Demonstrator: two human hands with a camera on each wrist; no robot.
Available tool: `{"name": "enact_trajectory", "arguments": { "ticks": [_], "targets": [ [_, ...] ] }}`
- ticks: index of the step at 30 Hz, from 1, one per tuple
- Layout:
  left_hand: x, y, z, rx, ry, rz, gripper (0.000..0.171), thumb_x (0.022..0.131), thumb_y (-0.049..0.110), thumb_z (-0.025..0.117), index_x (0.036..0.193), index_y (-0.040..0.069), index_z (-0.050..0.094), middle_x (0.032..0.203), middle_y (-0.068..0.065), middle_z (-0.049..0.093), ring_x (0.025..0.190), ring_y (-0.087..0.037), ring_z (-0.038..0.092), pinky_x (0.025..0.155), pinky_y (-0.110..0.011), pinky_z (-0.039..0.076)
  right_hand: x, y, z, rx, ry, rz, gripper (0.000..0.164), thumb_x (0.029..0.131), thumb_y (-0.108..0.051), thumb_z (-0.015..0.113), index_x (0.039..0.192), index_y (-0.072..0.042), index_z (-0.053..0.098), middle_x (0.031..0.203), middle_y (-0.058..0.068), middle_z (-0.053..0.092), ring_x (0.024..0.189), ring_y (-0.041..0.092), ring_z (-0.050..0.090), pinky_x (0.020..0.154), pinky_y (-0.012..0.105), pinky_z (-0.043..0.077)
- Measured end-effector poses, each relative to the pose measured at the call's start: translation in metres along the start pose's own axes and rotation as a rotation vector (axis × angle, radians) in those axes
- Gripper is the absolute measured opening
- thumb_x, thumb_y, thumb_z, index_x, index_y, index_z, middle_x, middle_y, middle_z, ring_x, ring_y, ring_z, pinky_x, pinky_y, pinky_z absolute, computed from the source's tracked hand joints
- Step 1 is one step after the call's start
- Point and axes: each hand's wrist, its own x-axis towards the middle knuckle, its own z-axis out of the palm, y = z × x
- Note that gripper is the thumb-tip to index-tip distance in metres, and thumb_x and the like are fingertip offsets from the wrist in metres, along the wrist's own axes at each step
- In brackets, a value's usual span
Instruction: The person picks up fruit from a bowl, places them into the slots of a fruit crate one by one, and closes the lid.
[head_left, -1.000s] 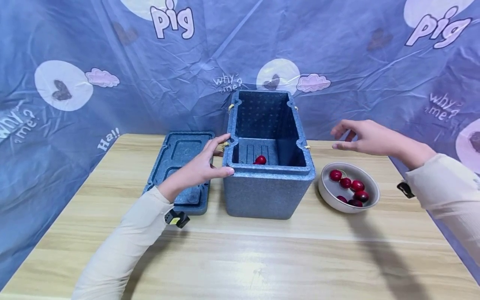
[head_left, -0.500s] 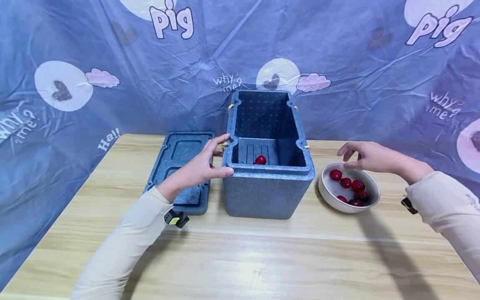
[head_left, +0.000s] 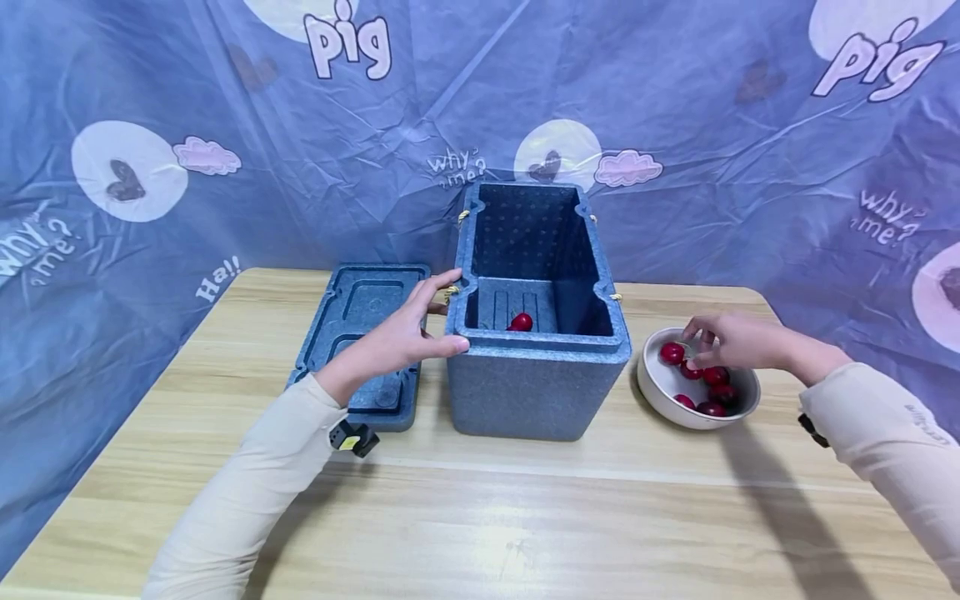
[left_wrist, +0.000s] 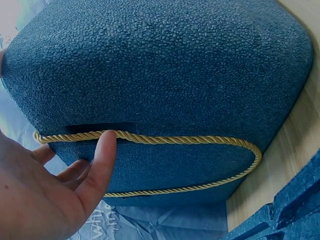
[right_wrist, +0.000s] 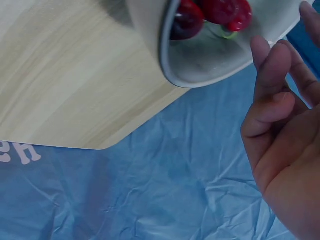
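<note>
The right hand [head_left: 742, 340] is hanging over the bowl [head_left: 660, 382], its fingers [right_wrist: 270, 75] bending loosely and, in the right wrist view, standing apart from the fruit. In the head view the thumb is overlapping one piece; I cannot tell whether it is touching. The left hand [head_left: 401, 337] is spreading its thumb and forefinger against the near left corner of the blue box [head_left: 525, 396], and one fingertip is crossing in front of the gold rope [left_wrist: 200, 140] on the side wall.

Red fruits [head_left: 716, 376] are lying in the bowl, and another fruit [head_left: 522, 322] is lying low inside the box, toward its near end. The box's mouth is facing up. A strip of table [head_left: 420, 533] is running between box and bowl, a broader stretch spreading in front. The lid [head_left: 375, 300] is lying left of the box, a narrow gap dividing them.

Behind, the cloth [head_left: 337, 167] is bearing "pig" twice, "why me?" three times and "Ha!!" once; lettering on the right sleeve [head_left: 885, 442] is showing too small to read.
</note>
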Motion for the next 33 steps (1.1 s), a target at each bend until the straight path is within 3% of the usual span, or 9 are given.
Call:
{"name": "enact_trajectory", "arguments": {
  "ticks": [21, 33],
  "targets": [
    [0.001, -0.002, 0.000, 0.008, -0.001, 0.002, 0.104, 0.071, 0.073, 0.067, 0.153, 0.036, 0.014, 0.159, -0.003, 0.008, 0.137, -0.032, 0.035, 0.096, -0.050, 0.045, 0.005, 0.014, 0.022, -0.091, -0.064, -0.040, 0.026, 0.077, -0.016, 0.074, 0.098, -0.005, 0.064, 0.076, -0.004, 0.055, 0.068, 0.010, 0.048, 0.063, 0.026, 0.040],
    [0.002, -0.004, 0.000, 0.008, 0.004, 0.000, 0.102, 0.072, 0.071, 0.067, 0.153, 0.037, 0.015, 0.159, -0.003, 0.008, 0.137, -0.032, 0.035, 0.096, -0.050, 0.045, 0.006, 0.013, 0.030, -0.055, -0.073, -0.025, 0.023, 0.078, -0.017, 0.074, 0.096, -0.009, 0.063, 0.074, -0.004, 0.054, 0.066, 0.009, 0.048, 0.061, 0.028, 0.040]
  ]
}}
